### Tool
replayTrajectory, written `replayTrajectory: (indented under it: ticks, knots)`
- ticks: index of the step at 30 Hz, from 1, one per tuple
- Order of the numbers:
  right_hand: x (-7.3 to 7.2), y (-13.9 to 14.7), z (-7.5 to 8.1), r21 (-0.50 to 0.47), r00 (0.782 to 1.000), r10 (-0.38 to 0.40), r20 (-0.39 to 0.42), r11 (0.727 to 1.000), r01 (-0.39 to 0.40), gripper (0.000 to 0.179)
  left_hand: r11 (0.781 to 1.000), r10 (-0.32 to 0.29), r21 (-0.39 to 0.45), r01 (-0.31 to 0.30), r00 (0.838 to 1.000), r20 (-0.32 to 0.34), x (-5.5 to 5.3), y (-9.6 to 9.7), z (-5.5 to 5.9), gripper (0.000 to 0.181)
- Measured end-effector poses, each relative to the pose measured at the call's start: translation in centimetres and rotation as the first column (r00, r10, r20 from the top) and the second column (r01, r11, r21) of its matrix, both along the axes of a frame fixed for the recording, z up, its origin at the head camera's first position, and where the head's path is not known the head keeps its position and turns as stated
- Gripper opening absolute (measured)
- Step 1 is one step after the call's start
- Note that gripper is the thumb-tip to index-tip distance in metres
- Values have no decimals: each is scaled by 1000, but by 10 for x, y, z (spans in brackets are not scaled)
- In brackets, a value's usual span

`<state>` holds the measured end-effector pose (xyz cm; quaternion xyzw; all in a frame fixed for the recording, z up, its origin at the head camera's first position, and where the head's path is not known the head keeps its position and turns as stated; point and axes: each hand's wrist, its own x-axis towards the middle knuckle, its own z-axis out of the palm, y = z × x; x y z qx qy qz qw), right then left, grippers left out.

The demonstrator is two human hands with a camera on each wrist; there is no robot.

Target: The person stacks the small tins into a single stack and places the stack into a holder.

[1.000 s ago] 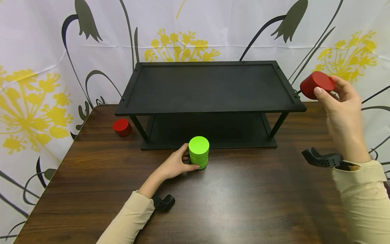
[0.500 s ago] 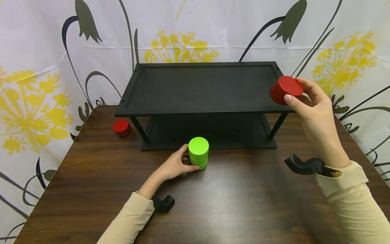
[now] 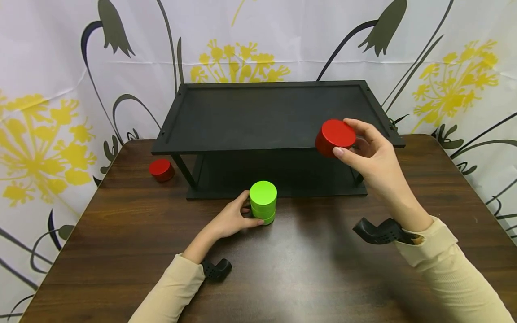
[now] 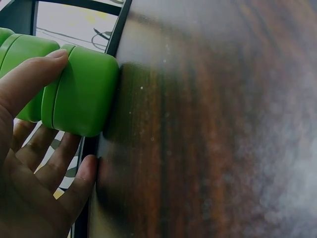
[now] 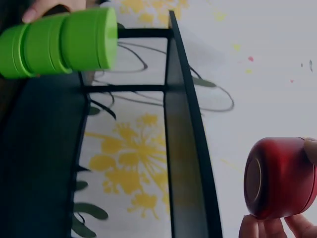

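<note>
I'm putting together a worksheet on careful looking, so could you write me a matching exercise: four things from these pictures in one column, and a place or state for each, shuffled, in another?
Column one
1. Green stack
2. Black shelf
3. Right hand
4. Patterned cloth

Column two
A. Hangs behind the table
B. Has two levels
C. Holds a red container up off the table
D. Stands on the table, gripped by the left hand

Right pairs: 1-D, 2-B, 3-C, 4-A
</note>
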<state>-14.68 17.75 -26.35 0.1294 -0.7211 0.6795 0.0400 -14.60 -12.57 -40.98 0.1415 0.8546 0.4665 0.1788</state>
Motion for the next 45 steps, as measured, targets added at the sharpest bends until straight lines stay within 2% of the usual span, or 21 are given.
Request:
replayTrajectory:
  ticks: [12, 19, 32, 37, 45]
  knots:
    - [1, -35, -17, 129, 993, 92, 68, 987, -100, 57, 1000, -8, 2, 8, 1000, -8, -2, -1, 1, 68]
    - [-2, -52, -31, 148, 984, 162, 70, 974, -171, 62, 1000, -10, 9, 10, 1000, -13, -2, -1, 1, 67]
    - [-2, -70, -51, 180, 967, 248, 59, 950, -254, 60, 1000, 0, 3, 0, 1000, 10, -3, 0, 1, 68]
    - [-3, -75, -59, 178, 961, 266, 80, 944, -276, 58, 1000, -8, 12, 8, 1000, 7, -3, 0, 1, 68]
    - [-2, -82, -70, 165, 960, 272, 69, 946, -280, 58, 1000, -9, 14, 8, 1000, 8, -3, 0, 2, 67]
